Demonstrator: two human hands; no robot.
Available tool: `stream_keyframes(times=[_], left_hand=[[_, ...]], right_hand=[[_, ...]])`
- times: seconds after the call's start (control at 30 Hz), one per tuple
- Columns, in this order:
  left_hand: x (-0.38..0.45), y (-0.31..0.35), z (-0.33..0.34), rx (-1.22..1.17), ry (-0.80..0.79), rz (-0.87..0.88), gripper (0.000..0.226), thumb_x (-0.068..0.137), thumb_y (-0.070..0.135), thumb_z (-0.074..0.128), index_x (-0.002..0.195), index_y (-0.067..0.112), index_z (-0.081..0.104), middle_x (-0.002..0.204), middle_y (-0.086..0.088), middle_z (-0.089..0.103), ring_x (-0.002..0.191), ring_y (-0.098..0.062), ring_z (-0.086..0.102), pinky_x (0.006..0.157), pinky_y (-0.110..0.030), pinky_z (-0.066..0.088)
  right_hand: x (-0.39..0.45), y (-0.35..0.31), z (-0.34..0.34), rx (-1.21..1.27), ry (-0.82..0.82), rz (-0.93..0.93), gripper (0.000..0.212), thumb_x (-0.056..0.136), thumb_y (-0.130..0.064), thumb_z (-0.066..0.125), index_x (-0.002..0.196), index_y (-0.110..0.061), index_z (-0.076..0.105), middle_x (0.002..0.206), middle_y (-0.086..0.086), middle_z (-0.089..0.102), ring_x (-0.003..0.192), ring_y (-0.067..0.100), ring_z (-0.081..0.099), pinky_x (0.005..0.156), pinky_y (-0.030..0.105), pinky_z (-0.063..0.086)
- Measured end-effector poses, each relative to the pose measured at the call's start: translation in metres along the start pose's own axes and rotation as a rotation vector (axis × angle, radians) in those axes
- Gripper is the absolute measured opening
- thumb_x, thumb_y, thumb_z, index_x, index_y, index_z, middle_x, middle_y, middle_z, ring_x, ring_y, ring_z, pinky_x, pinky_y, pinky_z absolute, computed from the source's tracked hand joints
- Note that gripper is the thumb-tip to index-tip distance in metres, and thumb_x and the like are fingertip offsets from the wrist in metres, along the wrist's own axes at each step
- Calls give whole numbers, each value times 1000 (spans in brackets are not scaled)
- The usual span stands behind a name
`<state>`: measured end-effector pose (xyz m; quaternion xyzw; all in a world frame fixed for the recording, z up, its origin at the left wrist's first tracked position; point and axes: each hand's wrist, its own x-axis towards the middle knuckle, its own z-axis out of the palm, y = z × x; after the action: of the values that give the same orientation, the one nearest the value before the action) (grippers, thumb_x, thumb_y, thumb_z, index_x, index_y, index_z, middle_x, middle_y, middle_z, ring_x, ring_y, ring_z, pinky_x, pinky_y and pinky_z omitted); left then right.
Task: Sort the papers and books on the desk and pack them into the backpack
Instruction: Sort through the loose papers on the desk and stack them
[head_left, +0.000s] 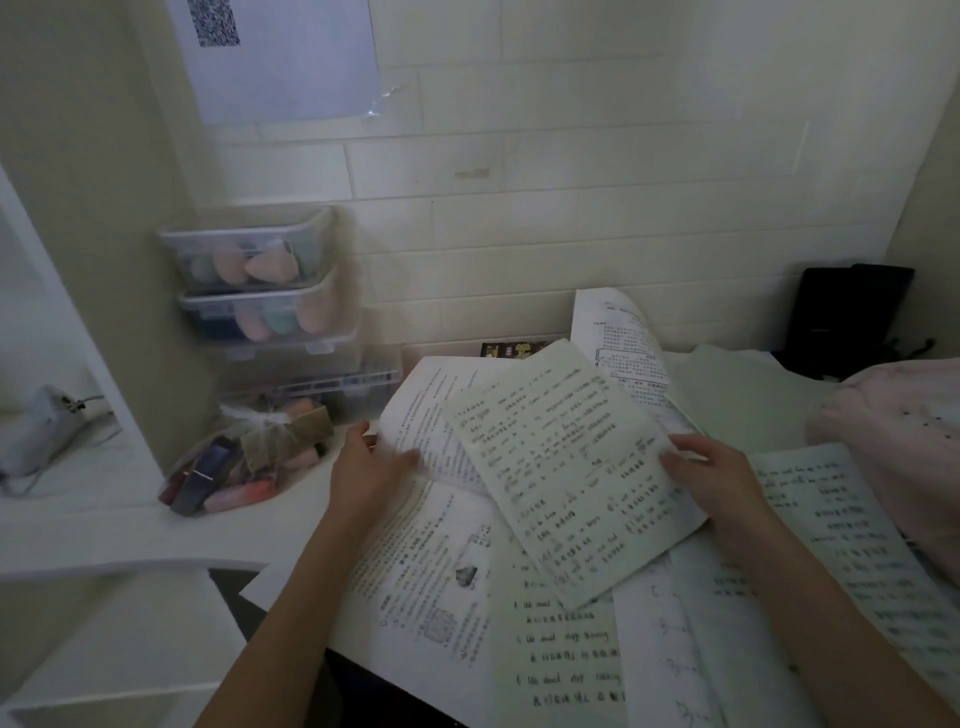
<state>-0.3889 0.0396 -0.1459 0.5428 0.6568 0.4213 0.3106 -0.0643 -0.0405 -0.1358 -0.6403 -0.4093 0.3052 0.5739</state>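
Note:
Several printed and handwritten sheets lie scattered over the white desk (130, 535). My left hand (363, 467) pinches the left edge of a printed sheet (431, 415), thumb on top. My right hand (711, 473) pinches the right edge of a handwritten sheet (566, 467) that lies tilted over the pile. Below it sit a printed booklet page with a small picture (431, 571) and more handwritten pages (566, 649). A lined handwritten sheet (852, 545) lies at the right. A pink backpack (904, 436) rests at the right edge, partly cut off.
Stacked clear plastic boxes (265, 291) with pastel sponges stand at the back left against the tiled wall. A clear bag of small items (244, 462) lies in front of them. A black object (847, 317) stands in the back right corner. Another printed sheet (618, 338) curls up behind.

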Motion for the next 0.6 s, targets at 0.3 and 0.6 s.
stream_keyframes(times=[0.3, 0.6], left_hand=[[-2, -3, -34, -352, -65, 12, 22, 80, 14, 72, 98, 25, 65, 91, 3, 69, 80, -17, 67, 61, -26, 50], [21, 7, -62, -797, 51, 88, 21, 89, 9, 60, 108, 18, 63, 111, -7, 66, 101, -23, 65, 85, -43, 54]], right_hand=[[6, 6, 0, 68, 118, -22, 9, 89, -16, 63, 97, -17, 65, 92, 6, 65, 80, 19, 61, 69, 28, 48], [5, 3, -3, 507, 147, 109, 30, 92, -12, 59, 120, -5, 59, 114, 11, 64, 99, 28, 62, 72, 32, 55]])
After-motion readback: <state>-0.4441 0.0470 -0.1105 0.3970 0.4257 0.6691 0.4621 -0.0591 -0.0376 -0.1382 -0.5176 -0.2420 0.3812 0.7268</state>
